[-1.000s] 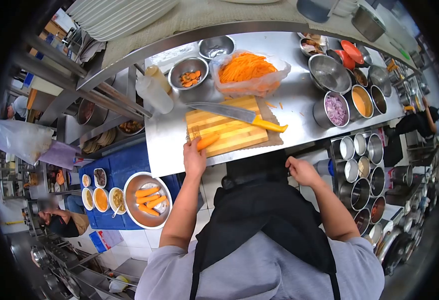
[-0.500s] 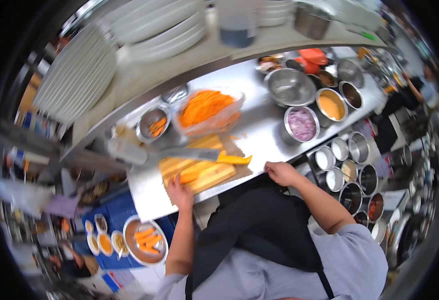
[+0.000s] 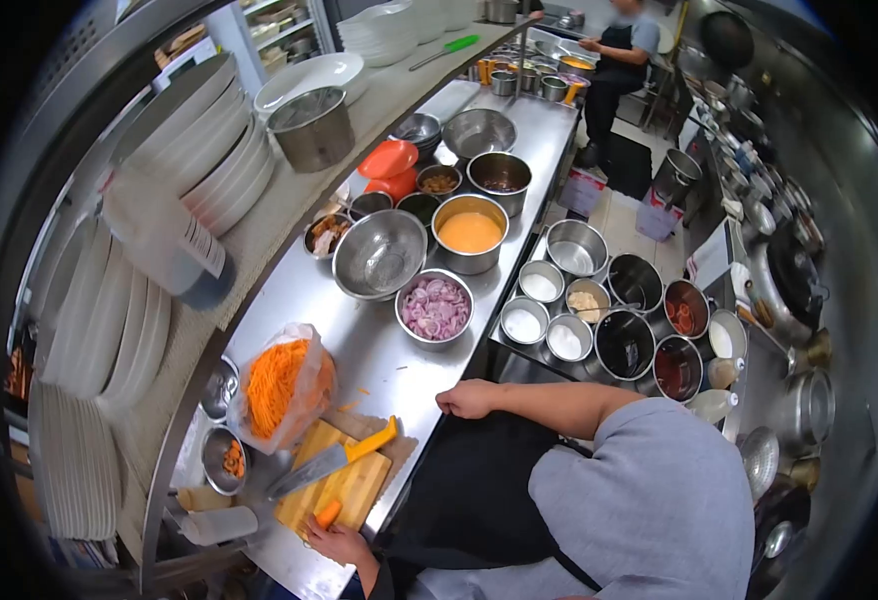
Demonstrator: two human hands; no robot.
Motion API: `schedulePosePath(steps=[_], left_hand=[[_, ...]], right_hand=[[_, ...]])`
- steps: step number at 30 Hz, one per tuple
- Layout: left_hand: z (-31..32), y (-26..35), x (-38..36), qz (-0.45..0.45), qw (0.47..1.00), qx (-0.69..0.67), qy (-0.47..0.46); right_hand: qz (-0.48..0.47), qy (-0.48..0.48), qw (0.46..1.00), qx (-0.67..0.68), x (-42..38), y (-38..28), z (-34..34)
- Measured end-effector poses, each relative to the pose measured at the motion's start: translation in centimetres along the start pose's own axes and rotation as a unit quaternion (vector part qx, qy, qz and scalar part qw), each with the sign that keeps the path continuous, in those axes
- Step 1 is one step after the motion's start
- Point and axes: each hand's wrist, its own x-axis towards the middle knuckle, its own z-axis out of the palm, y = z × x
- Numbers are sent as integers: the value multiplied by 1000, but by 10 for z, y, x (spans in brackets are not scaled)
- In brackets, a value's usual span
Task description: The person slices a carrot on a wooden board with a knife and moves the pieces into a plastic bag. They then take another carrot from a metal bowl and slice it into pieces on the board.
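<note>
My left hand (image 3: 339, 545) is at the near end of a wooden cutting board (image 3: 370, 478), its fingers closed on a peeled carrot (image 3: 328, 514). A knife with a yellow handle (image 3: 371, 440) lies across the board, its blade pointing left, touched by neither hand. Closed into a loose fist, my right hand (image 3: 469, 398) rests by the counter's front edge, with nothing showing in its fingers. Beyond the board stands a clear plastic bag (image 3: 317, 385) full of shredded carrot (image 3: 277, 385). A small metal bowl (image 3: 221, 478) beside it holds carrot pieces.
Along the counter stand a bowl of sliced onion (image 3: 435, 308), a pot of orange liquid (image 3: 470, 234) and an empty metal bowl (image 3: 380, 254). Several metal containers (image 3: 625, 343) sit to the right. A shelf with stacked plates (image 3: 79, 460) overhangs the left. Another person (image 3: 621, 65) stands far back.
The view has swung to the right, bringing the aisle and the other person into clear sight. The knife still lies on the board. My left hand stays at the carrot, my right by the edge.
</note>
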Motion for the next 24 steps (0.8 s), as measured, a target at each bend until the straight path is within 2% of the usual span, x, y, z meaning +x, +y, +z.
schedulePosePath(steps=[4, 6, 8, 9, 11, 13, 14, 16, 19, 20, 21, 22, 23, 24], left_hand=[[-6, 6, 2, -7, 1000, 13, -13], [-10, 8, 4, -7, 1000, 4, -10], [-2, 0, 3, 6, 1000, -5, -12], [7, -8, 2, 27, 999, 13, 45], [24, -26, 4, 32, 998, 9, 52], [33, -36, 11, 59, 996, -4, 67], [40, -38, 11, 67, 996, -8, 65], [22, -7, 10, 141, 972, -46, 184], [18, 6, 9, 139, 968, -4, 210], [7, 19, 7, 137, 963, 29, 228], [-18, 51, 13, 182, 944, 64, 269], [-32, 71, 17, 185, 943, 61, 270], [-43, 85, 20, 198, 937, 61, 280], [-48, 92, 21, 210, 932, 61, 289]], right_hand=[[10, 8, 1000, 20, 4, 0, 7], [48, -9, 998, 24, 7, -3, 9], [14, 12, 1000, 21, 16, 14, 25], [2, 31, 999, 36, 18, 18, 25], [-3, 55, 997, 53, 16, 25, 19], [32, -37, 970, 240, 13, 34, 13], [36, -29, 969, 243, 7, 38, 13], [23, -42, 960, 276, 0, 67, 20], [129, -168, 929, 303, -39, 119, 33], [177, -164, 914, 326, -60, 134, 42], [226, -160, 896, 349, -84, 151, 54], [240, -131, 900, 340, -105, 172, 74], [254, -103, 903, 331, -128, 203, 106], [305, -48, 879, 363, -141, 278, 184]])
